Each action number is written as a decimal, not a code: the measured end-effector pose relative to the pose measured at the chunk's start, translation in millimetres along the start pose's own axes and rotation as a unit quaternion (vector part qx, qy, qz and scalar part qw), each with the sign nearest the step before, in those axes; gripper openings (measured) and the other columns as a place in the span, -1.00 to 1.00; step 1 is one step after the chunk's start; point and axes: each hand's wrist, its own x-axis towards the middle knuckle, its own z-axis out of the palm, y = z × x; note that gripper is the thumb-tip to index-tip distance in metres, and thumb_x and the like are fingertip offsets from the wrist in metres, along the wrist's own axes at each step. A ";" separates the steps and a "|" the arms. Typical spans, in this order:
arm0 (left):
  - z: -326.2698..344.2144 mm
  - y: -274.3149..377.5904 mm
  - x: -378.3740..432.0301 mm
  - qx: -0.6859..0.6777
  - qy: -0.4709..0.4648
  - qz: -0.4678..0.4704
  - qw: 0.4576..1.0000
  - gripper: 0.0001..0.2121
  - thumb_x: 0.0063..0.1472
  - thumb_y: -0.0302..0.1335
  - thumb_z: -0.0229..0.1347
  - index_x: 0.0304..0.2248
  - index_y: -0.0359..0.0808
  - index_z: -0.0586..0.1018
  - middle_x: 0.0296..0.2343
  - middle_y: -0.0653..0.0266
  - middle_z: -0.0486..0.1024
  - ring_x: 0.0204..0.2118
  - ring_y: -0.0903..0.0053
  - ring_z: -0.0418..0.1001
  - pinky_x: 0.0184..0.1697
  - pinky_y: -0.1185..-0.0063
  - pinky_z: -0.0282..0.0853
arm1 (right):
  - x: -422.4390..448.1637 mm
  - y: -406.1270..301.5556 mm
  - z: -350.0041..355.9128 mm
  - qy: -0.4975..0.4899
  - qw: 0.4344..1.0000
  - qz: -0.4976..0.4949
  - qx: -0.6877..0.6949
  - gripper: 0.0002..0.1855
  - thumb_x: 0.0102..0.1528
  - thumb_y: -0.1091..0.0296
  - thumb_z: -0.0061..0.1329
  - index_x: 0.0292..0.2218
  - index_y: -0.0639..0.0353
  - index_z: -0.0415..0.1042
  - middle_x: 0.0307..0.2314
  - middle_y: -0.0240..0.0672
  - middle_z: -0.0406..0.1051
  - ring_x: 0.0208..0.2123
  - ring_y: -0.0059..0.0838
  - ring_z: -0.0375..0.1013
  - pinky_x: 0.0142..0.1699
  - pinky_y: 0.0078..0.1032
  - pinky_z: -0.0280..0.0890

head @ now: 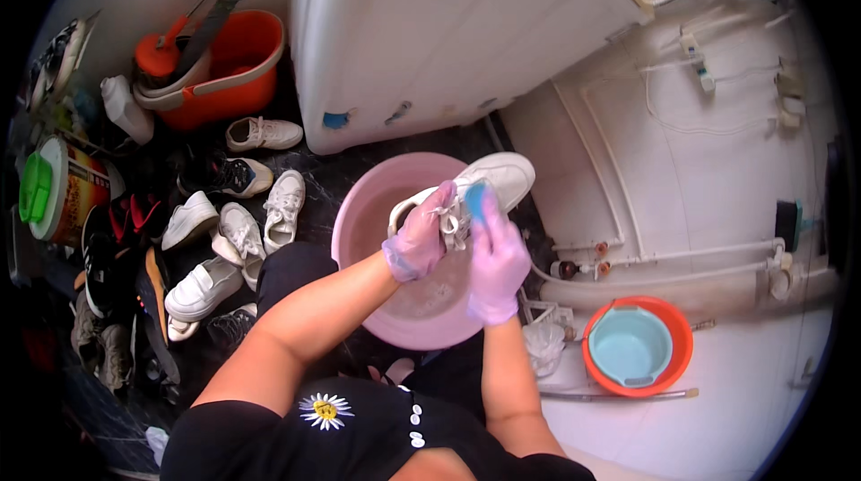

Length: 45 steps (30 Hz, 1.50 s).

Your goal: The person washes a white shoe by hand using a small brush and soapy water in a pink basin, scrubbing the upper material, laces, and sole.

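Note:
A white lace-up sneaker (pixel 506 178) is held above a pink plastic basin (pixel 350 212), its toe pointing to the upper right. My left hand (pixel 420 235), in a thin pinkish glove, grips the shoe by its side near the ankle opening and the laces. In a matching glove, my right hand (pixel 498 255) holds a blue brush (pixel 475 200) against the shoe's upper beside the laces; the brush is mostly covered by my fingers. Cloudy water (pixel 430 292) with some foam lies in the basin below both hands.
Several white shoes (pixel 284 205) and dark shoes (pixel 101 265) lie on the black floor to the left. An orange mop bucket (pixel 232 87) stands behind them, beside a large white appliance (pixel 430 30). At right are pipes (pixel 713 252) and a light-blue basin (pixel 629 346) inside an orange one (pixel 683 360).

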 end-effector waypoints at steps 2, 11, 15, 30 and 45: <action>14.0 -7.0 -7.5 0.020 -0.035 -0.006 0.999 -0.62 0.44 -0.16 -0.11 0.01 -0.25 0.49 -0.13 0.31 0.55 -0.07 0.52 0.49 0.06 0.48 0.38 | 33.3 -8.8 -7.8 0.008 0.999 0.006 -0.045 -0.52 0.20 0.24 0.05 0.15 -0.22 0.42 -0.54 -0.16 0.34 -0.55 -0.07 0.40 -0.40 -0.19 0.31; -19.2 -11.3 11.9 0.005 -0.051 0.000 0.999 -0.62 0.45 -0.17 -0.14 0.05 -0.22 0.45 -0.06 0.29 0.52 -0.01 0.48 0.48 0.11 0.46 0.37 | 47.6 -10.0 -1.2 0.040 0.998 0.000 -0.052 -0.50 0.13 0.26 0.12 0.12 -0.26 0.46 -0.60 -0.19 0.35 -0.57 -0.11 0.40 -0.40 -0.24 0.32; -25.5 -6.9 13.8 -0.033 -0.027 0.022 0.999 -0.61 0.46 -0.21 -0.19 0.07 -0.30 0.42 -0.02 0.21 0.51 0.01 0.41 0.49 0.10 0.43 0.40 | -14.1 -2.3 1.1 -0.022 0.999 0.016 -0.021 -0.51 0.13 0.27 0.14 0.10 -0.28 0.48 -0.56 -0.22 0.34 -0.57 -0.15 0.40 -0.39 -0.24 0.32; 9.3 17.8 3.7 -0.055 -0.092 -0.003 0.994 -0.57 0.40 -0.36 -0.08 0.15 -0.44 0.32 0.05 0.00 0.44 0.06 0.23 0.47 0.20 0.30 0.37 | -41.5 76.5 -51.0 0.100 0.921 0.259 0.275 -0.55 0.35 0.01 -0.15 -0.10 0.28 0.44 -0.40 -0.47 0.42 -0.57 -0.81 0.09 -0.49 -0.70 -0.01; -6.0 11.4 7.9 0.001 0.165 0.011 0.986 -0.67 0.26 -0.41 0.05 -0.04 -0.41 0.51 -0.10 0.07 0.56 -0.01 0.25 0.51 0.15 0.28 0.38 | -286.3 292.3 -26.1 -0.056 0.776 0.623 0.084 -0.34 0.29 -0.14 -0.18 0.15 0.27 0.34 0.05 -0.03 0.41 0.10 -0.12 0.37 0.20 -0.36 0.18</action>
